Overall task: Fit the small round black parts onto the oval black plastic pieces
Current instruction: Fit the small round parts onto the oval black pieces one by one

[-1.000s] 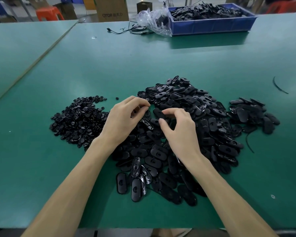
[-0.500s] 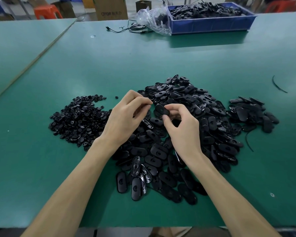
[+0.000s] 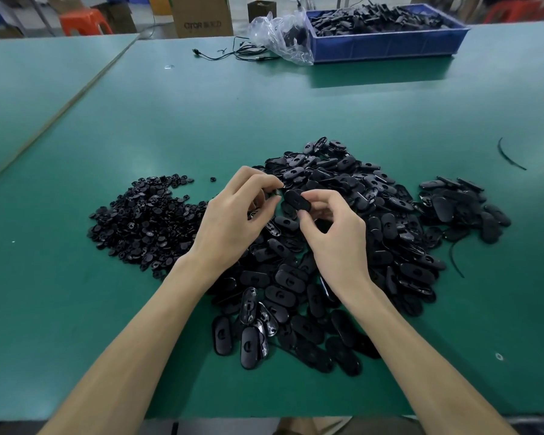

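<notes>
A big heap of oval black plastic pieces [image 3: 343,246] covers the middle of the green table [image 3: 264,114]. To its left lies a pile of small round black parts [image 3: 148,221]. My right hand [image 3: 333,233] pinches one oval piece [image 3: 296,200] between thumb and fingers, lifted just above the heap. My left hand [image 3: 236,221] is beside it with curled fingers, and its fingertips pinch a small round part [image 3: 275,193] that is mostly hidden. The two held parts are close together, almost touching.
A smaller group of oval pieces [image 3: 462,205] lies to the right. A blue bin [image 3: 387,45] full of black parts stands at the back, with a clear plastic bag [image 3: 280,36] and a black cable [image 3: 233,53] beside it. A loose black strip [image 3: 509,155] lies far right.
My right hand has lifted an oval piece out of the heap and brought it up towards my left hand. My left hand has risen slightly.
</notes>
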A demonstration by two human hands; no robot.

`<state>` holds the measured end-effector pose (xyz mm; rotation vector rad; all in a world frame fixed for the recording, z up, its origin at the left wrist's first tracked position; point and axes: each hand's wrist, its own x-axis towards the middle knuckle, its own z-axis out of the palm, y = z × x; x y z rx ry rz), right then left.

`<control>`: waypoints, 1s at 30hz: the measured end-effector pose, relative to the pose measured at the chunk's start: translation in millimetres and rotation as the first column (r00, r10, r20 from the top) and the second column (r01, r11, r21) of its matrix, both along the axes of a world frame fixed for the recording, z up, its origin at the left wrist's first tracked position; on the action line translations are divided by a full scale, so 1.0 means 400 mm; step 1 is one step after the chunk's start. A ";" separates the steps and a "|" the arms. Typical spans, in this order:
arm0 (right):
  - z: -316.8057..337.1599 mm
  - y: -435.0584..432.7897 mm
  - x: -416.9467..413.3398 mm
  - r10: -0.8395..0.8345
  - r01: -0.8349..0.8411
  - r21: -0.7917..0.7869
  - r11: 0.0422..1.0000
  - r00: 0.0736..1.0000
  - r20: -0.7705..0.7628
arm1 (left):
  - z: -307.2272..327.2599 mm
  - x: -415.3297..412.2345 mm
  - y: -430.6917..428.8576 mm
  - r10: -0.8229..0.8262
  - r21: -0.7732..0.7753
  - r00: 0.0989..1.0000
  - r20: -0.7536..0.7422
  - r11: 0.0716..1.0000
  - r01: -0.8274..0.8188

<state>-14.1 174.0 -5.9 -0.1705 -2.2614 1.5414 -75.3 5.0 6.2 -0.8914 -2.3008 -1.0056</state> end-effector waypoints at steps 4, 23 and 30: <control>0.000 -0.001 0.000 0.003 -0.003 0.010 1.000 1.000 -0.001 | -0.002 0.000 0.001 -0.002 -0.009 1.000 -0.001 1.000 0.002; -0.003 0.002 -0.002 0.002 -0.002 0.021 1.000 1.000 0.011 | -0.001 0.004 0.006 -0.002 -0.016 1.000 0.024 1.000 0.002; -0.003 0.001 -0.003 -0.003 0.003 0.019 1.000 1.000 0.023 | 0.007 0.015 0.008 0.034 0.016 0.996 0.083 0.999 -0.036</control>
